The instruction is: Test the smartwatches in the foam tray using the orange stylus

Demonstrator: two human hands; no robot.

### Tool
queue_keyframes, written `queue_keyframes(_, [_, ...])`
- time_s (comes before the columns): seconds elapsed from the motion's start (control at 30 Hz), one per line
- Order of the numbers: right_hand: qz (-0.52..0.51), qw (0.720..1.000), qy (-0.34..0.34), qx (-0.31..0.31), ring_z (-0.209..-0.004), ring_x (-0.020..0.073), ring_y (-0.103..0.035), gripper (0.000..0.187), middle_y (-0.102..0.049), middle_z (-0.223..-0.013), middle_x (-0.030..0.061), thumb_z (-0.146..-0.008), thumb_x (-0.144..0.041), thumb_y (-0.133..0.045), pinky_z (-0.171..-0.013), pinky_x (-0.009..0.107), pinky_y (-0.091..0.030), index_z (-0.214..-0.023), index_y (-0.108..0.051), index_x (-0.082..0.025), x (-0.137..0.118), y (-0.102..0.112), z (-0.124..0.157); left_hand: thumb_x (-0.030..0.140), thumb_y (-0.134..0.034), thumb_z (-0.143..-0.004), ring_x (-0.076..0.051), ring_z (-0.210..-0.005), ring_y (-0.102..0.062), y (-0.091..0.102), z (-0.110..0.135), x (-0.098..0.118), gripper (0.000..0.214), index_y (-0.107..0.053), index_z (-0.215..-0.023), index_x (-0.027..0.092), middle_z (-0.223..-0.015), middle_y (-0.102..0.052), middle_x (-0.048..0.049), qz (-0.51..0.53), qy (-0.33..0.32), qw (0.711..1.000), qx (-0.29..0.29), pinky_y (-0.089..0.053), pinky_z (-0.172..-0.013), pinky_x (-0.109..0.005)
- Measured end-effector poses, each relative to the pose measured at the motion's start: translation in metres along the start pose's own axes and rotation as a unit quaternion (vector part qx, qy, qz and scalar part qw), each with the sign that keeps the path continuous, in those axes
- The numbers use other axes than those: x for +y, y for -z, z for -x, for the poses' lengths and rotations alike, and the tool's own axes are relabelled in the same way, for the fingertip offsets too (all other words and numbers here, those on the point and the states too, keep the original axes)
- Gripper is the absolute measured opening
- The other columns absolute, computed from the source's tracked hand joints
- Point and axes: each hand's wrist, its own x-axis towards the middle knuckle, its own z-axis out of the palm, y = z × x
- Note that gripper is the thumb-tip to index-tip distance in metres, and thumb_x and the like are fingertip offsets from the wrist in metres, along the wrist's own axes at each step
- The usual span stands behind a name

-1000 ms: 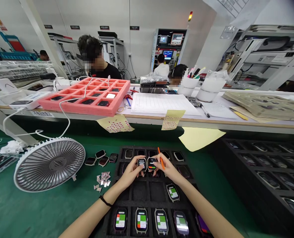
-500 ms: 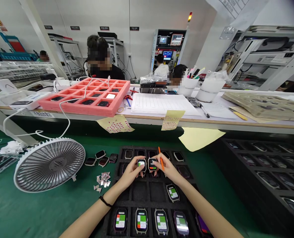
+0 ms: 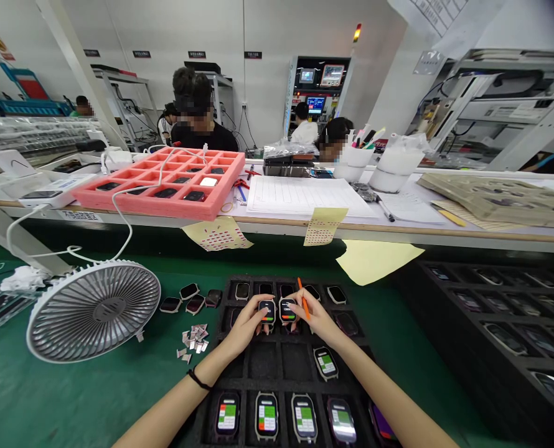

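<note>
My left hand (image 3: 249,322) is closed around a smartwatch case (image 3: 268,309), its thumb on the lit screen. Beside it, my right hand (image 3: 315,316) grips a second smartwatch case (image 3: 287,308), thumb on its lit screen. An orange pen-like stick (image 3: 304,297) is also held in the right hand, pointing up. Both watches are strapless and sit above a black foam tray (image 3: 262,361). In the tray's front row lie several lit watches, among them a silver one (image 3: 304,415) with green and white blocks. Another lit watch (image 3: 326,363) lies below my right wrist.
On the left stands a white fan (image 3: 94,310). Loose watches (image 3: 195,303) and small connector pieces (image 3: 194,339) lie between fan and tray. A black stacked tray (image 3: 492,336) is at right. A shelf ahead carries a pink foam tray (image 3: 211,208) and papers (image 3: 300,196). People sit beyond.
The left watch's screen has switched from green and white blocks to a dark page with a coloured strip. My hands stay nearly in place. A person behind the shelf has shifted slightly right.
</note>
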Motion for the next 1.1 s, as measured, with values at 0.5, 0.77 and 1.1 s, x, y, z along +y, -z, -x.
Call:
queue_keyframes(0.5, [-0.008, 0.999, 0.034, -0.012, -0.072, 0.0152, -0.067, 0.044, -0.055, -0.092, -0.0003, -0.07, -0.028, -0.075, -0.047, 0.021, -0.055, -0.074, -0.031, -0.024, -0.005, -0.002, -0.001, 0.035, -0.07, -0.074, -0.015, -0.08, -0.059, -0.002, 0.001, -0.003, 0.052, -0.043, -0.117, 0.022, -0.098, -0.054, -0.0044, 0.042, -0.052, 0.998, -0.009, -0.051, -0.07, -0.028])
queue_keyframes(0.77, [-0.017, 0.999, 0.034, -0.008, -0.071, 0.0149, -0.064, 0.04, -0.054, -0.092, -0.0001, -0.073, -0.034, -0.072, -0.05, 0.025, -0.056, -0.074, -0.033, -0.024, 0.0, -0.002, -0.002, 0.036, -0.07, -0.074, -0.02, -0.093, -0.059, -0.002, 0.0, 0.0, 0.058, -0.042, -0.123, 0.021, -0.109, -0.056, -0.0085, 0.038, -0.065, 0.997, 0.014, -0.05, -0.078, -0.032])
queue_keyframes(1.1, [-0.008, 1.0, 0.029, -0.006, -0.072, 0.0134, -0.06, 0.039, -0.051, -0.095, 0.0003, -0.075, -0.038, -0.069, -0.054, 0.027, -0.056, -0.073, -0.033, -0.023, 0.004, -0.002, -0.002, 0.041, -0.062, -0.08, -0.014, -0.071, -0.059, 0.002, -0.003, -0.011, 0.05, -0.044, -0.122, 0.022, -0.1, -0.058, -0.0051, 0.021, -0.08, 0.996, 0.025, -0.051, -0.067, -0.029])
